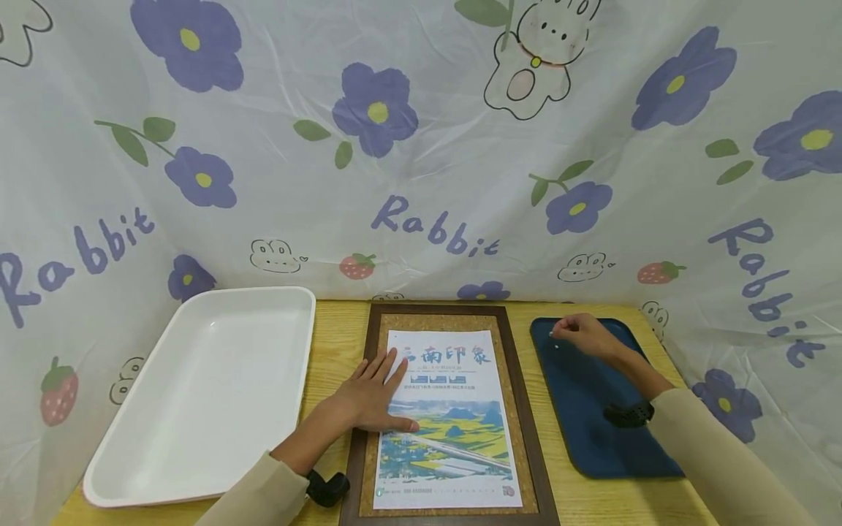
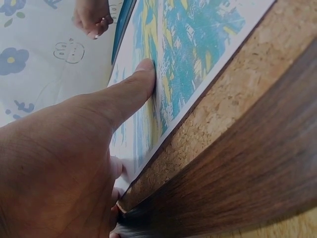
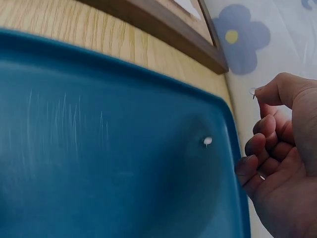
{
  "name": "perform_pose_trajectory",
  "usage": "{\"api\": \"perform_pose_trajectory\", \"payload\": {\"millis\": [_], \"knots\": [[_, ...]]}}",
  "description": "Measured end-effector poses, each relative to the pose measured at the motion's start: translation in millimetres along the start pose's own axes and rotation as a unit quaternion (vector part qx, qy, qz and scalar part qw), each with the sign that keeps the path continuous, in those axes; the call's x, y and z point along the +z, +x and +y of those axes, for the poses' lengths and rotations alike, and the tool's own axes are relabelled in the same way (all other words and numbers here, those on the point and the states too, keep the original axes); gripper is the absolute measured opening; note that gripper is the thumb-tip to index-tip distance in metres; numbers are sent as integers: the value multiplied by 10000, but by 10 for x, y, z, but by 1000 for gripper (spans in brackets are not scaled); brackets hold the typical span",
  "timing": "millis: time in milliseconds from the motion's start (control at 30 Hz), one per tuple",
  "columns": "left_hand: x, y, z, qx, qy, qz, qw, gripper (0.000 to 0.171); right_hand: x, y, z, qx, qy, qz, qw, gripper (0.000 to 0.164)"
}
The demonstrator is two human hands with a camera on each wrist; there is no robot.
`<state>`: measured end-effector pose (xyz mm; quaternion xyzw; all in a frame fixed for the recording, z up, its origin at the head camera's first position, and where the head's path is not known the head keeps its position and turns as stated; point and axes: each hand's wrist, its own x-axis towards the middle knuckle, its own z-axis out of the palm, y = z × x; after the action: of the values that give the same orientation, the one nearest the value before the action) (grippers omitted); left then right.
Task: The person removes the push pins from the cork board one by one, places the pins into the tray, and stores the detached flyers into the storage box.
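My left hand (image 1: 373, 394) lies with fingers spread over the left edge of a printed poster sheet (image 1: 454, 446), its thumb on the picture. The sheet lies on a cork board (image 1: 441, 322) with a dark wooden frame. Above the far end of the blue tray (image 1: 592, 446), my right hand (image 1: 584, 334) pinches a small white thumbtack (image 3: 253, 92) between thumb and forefinger, the other fingers curled. Another white thumbtack (image 3: 207, 141) sits on the tray floor, point showing. In the left wrist view, the left thumb (image 2: 133, 89) presses on the sheet and the other fingers are mostly hidden.
A large white tray (image 1: 197, 394) stands at the left on the wooden table (image 1: 338, 343). The blue tray is to the right of the framed board. A white curtain (image 1: 427, 175) printed with flowers and rabbits hangs behind and around the table.
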<state>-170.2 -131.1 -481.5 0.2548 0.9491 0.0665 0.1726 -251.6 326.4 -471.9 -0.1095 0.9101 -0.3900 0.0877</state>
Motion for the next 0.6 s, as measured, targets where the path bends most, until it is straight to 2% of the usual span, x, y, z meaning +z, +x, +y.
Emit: {"api": "perform_pose_trajectory", "payload": {"millis": [600], "knots": [[-4, -5, -15, 92, -15, 20, 10000, 115, -61, -109, 313, 406, -456, -55, 9981, 26]]}}
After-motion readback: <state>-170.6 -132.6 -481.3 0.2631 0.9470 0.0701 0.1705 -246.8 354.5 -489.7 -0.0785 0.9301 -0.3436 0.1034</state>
